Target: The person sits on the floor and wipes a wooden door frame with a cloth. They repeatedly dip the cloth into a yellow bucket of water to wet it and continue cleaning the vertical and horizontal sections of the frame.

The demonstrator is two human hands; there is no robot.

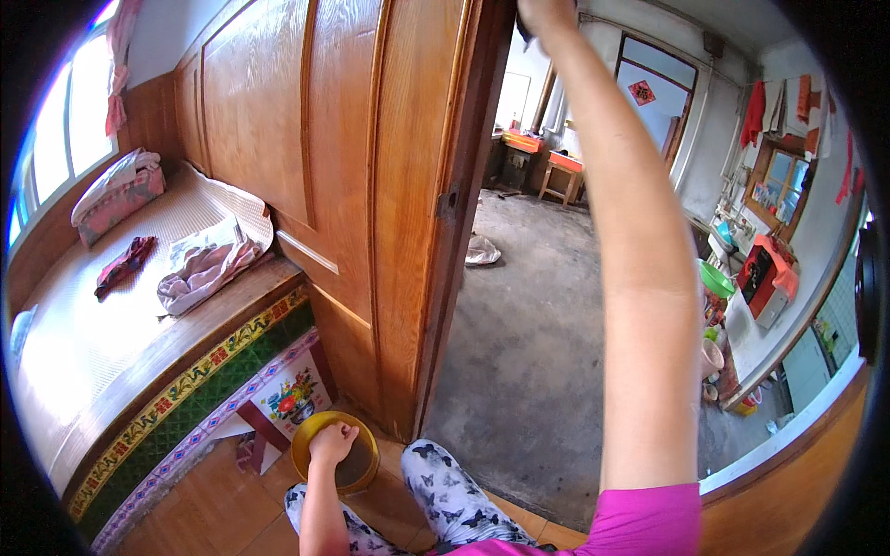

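My right arm stretches up across the view, and my right hand (549, 15) is at the top edge, by the upper end of the brown wooden door (343, 120). A dark piece that looks like cloth (526, 31) shows beneath its fingers; the rest is cut off by the frame. Low down, my left hand (332, 443) is closed over the yellow basin (373, 463), its fingers curled. Anything inside that fist is hidden. The basin holds something dark, perhaps water, and stands close to my knees, beside the foot of the door.
On the left is a raised platform bed (69, 343) with a tiled front, a folded bundle (119, 195) and clothes (209, 269). Beyond the doorway lies a grey concrete floor (528, 352). A green bowl (716, 278) and a red-covered box (768, 278) are on the right.
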